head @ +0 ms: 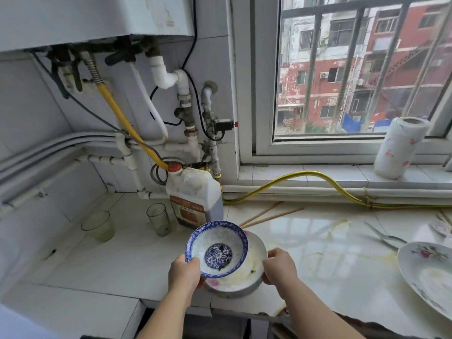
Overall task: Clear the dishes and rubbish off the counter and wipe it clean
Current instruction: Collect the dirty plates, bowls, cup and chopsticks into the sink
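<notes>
A blue-and-white patterned bowl [217,248] sits tilted inside a larger white bowl [252,270] with pink flowers, near the counter's front edge. My left hand [184,274] grips the blue bowl's near rim. On the white bowl's right rim rests my right hand [278,267], fingers closed on it. Wooden chopsticks [271,215] lie on the counter [330,260] behind the bowls. A flowered plate [425,275] with food residue lies at the right edge, a metal spoon [381,234] just behind it. Yellowish smears streak the counter.
Two drinking glasses [99,226] [159,218] and a large brown-liquid jug [195,199] stand at the back left. A paper towel roll [400,148] stands on the windowsill. A yellow hose [318,177] runs along the wall. Another small dish [442,227] shows at far right.
</notes>
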